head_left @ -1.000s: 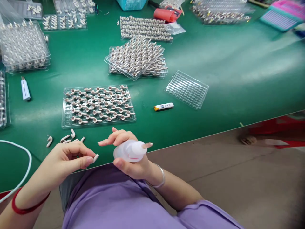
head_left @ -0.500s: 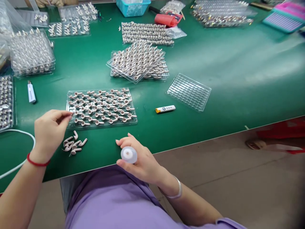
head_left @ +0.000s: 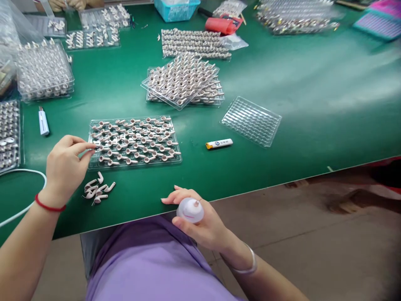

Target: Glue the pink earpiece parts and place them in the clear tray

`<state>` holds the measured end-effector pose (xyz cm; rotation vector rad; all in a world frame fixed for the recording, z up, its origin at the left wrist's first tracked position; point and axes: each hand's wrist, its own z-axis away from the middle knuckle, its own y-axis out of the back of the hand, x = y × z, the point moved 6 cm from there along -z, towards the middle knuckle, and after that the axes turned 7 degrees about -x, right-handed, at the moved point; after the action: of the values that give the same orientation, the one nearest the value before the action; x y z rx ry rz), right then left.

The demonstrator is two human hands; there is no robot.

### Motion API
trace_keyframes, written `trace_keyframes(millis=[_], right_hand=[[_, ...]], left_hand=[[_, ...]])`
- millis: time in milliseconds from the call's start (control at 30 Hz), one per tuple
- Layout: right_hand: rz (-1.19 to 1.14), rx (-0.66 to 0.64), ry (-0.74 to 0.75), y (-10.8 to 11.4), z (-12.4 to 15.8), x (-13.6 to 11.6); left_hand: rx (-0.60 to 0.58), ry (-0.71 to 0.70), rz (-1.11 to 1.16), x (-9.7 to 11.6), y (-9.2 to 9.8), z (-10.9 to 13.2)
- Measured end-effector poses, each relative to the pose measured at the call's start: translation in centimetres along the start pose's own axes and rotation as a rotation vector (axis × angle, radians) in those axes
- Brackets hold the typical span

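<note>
My left hand (head_left: 67, 165) pinches the end of a white earbud shell at the left edge of a clear plastic tray (head_left: 134, 164); the fingertips hide part of it. Rows of earbud shells (head_left: 133, 144) with open round heads fill that tray. Below it lies a small heap of loose earbud shells (head_left: 98, 190), near my left wrist. My right hand (head_left: 209, 223) is wrapped round a translucent squeeze bottle (head_left: 189, 211) with a thin tip, held by the table's front edge. Its tip points upward, away from the tray.
A white lighter (head_left: 219, 144) and a clear blister tray (head_left: 252, 121) lie to the right. Behind are stacked filled trays (head_left: 183, 81). A box cutter (head_left: 43, 121), more tray stacks (head_left: 45, 71) and a white cable (head_left: 34, 170) are left. Another person's hands (head_left: 67, 4) show at the far edge.
My right hand has moved right and slightly down with the bottle, which has tilted. My left hand stays at the tray's left edge, its fingers slightly shifted.
</note>
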<state>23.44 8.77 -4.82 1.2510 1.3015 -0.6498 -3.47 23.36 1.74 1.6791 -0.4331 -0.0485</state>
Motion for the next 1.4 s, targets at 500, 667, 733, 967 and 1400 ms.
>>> trace_keyframes(millis=[500, 667, 733, 967, 1400], right_hand=[[-0.103, 0.083, -0.137, -0.6, -1.5, -0.5], [-0.345, -0.064, -0.219, -2.8, -2.7, -0.8], [-0.363, -0.111, -0.217, -3.7, -3.1, -1.0], [-0.225, -0.096, -0.036, -4.9, -3.1, -1.6], [0.163, 0.022, 0.361, -4.6, -1.6, -2.8]], left_hand=[[-0.197, 0.087, 0.019, 2.1, -0.7, 4.7], [0.06, -0.212, 0.129, 6.0, 0.9, 8.9], [0.062, -0.283, 0.166, 7.2, 0.6, 10.6], [0.029, -0.284, 0.078, 7.5, -0.7, 14.0], [0.064, -0.261, 0.015, 6.4, -2.0, 15.1]])
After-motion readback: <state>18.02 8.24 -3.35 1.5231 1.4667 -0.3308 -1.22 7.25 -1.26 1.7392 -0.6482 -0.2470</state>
